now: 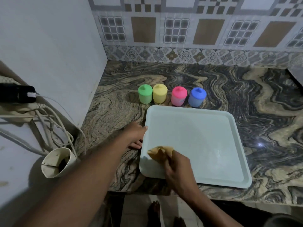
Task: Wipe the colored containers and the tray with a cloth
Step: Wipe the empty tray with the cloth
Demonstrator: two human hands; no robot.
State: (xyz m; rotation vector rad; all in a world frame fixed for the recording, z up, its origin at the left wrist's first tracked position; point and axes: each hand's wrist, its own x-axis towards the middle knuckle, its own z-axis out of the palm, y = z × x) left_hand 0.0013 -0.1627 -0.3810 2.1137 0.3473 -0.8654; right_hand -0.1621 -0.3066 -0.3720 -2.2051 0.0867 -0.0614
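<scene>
My right grip (pixel 177 167) is closed round a bunched tan cloth (pixel 161 152), which is pressed into the near-left corner of the pale tray (pixel 205 136). My left grip (pixel 136 136) holds the tray's left rim, thumb over the top and fingers down beside it on the counter (pixel 262 104). The tray lies flat, and its near edge sits close to the counter's front edge, so the main risk as I see it is a hard stroke towards me dragging that corner past the edge and tipping the tray off. The left hold is what guards against that. The other risk lies at the far side. The green container (pixel 145 94), yellow container (pixel 159 93), pink container (pixel 179 96) and blue container (pixel 197 97) stand upright in a row on the counter just behind the far rim, the pink and blue nearest it. A push away from me could shove the tray into them and topple one. They look light, with small knobbed lids. On my left the wall (pixel 49 46) closes in near my forearm, and below it loose cables (pixel 54 125) and a cream cup (pixel 57 163) leave little elbow room. The easy direction is to the right, where I see nothing standing on the counter beside the tray, so long strokes are best run left to right.
</scene>
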